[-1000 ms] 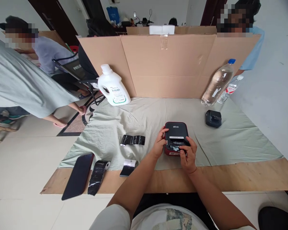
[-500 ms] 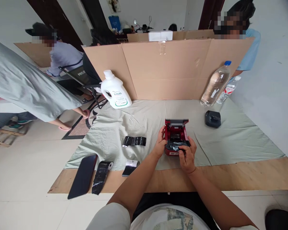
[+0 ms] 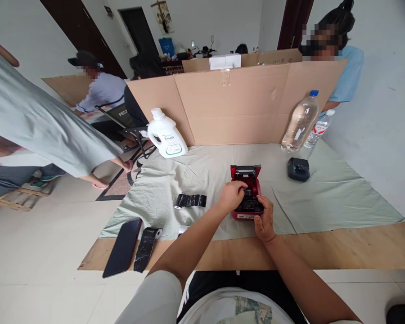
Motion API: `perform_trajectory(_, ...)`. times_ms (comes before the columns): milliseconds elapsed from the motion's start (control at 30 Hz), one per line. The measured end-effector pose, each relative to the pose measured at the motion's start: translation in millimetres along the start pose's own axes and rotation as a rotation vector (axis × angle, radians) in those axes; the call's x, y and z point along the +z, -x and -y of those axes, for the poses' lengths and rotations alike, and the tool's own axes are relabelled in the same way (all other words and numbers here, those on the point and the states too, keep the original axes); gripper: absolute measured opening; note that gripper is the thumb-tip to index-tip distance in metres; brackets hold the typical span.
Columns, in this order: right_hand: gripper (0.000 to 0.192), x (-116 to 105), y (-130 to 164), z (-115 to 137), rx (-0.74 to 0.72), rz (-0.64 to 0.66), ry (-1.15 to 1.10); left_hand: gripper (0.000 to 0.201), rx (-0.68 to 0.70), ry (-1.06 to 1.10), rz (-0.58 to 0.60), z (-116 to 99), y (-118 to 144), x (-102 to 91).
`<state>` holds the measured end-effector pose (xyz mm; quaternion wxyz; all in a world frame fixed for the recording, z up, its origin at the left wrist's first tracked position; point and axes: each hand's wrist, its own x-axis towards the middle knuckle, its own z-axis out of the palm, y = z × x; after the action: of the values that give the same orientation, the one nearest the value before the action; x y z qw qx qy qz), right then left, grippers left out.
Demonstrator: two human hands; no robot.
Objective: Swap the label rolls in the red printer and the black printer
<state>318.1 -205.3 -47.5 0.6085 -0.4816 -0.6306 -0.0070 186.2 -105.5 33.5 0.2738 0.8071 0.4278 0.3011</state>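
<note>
A small red label printer (image 3: 239,216) stands on the cloth in front of me with its lid (image 3: 245,170) raised. My left hand (image 3: 231,196) reaches over its left edge, fingers curled together inside the open compartment; what they pinch, if anything, is hidden. Along the printer's right front corner, my right hand (image 3: 265,221) grips the casing with fingers on the side and thumb near the front. Dark, shiny material lies in the compartment's front part. Left of the printer is a partly unrolled black paper roll (image 3: 191,200). A second such roll (image 3: 147,245) lies near the table's front edge.
A dark tablet-like slab (image 3: 122,248) lies at the front left. At the back stand a white detergent jug (image 3: 168,137), a cardboard screen (image 3: 236,108) and two water bottles (image 3: 300,123). A small black device (image 3: 299,169) sits at right. Other people (image 3: 104,90) are beyond the table.
My left hand has moved from the printer's left side up into its open compartment. My right hand's fingers have left the front part for the right side. The view has shifted slightly.
</note>
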Motion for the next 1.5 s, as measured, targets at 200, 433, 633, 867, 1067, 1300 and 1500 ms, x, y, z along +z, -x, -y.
perform_trajectory(200, 0.044, -0.7, 0.5, -1.4, -0.006, -0.003, 0.022, 0.014, -0.07, -0.147, 0.298, 7.5, -48.8, 31.3)
perform_trajectory(433, 0.04, -0.4, 1.1, -4.3, -0.016, 0.002, 0.027, 0.016, -0.078, -0.132, 0.261, 10.1, -50.2, 35.9)
perform_trajectory(633, 0.043, -1.6, 3.6, -6.0, 0.002, 0.016, 0.021, 0.034, 0.009, 0.039, 0.238, -8.2, -24.3, -7.3)
perform_trajectory(867, 0.041, -1.3, 2.2, -3.1, -0.008, 0.013, 0.029, 0.038, -0.26, 0.464, 0.52, 64.4, -16.3, -124.0)
perform_trajectory(1067, 0.04, 2.3, 2.4, -4.0, -0.023, -0.022, 0.047, 0.031, -0.644, -0.131, 0.004, 145.1, -1.7, -186.1)
perform_trajectory(1300, 0.041, 1.0, 2.8, -5.8, -0.026, -0.007, 0.053, 0.045, -0.771, -0.409, -0.124, 171.1, 16.7, -178.1)
perform_trajectory(1500, 0.04, -0.4, 1.9, -2.6, -0.017, 0.018, 0.05, 0.025, -0.733, -0.618, -0.064, 140.7, 47.2, -149.3)
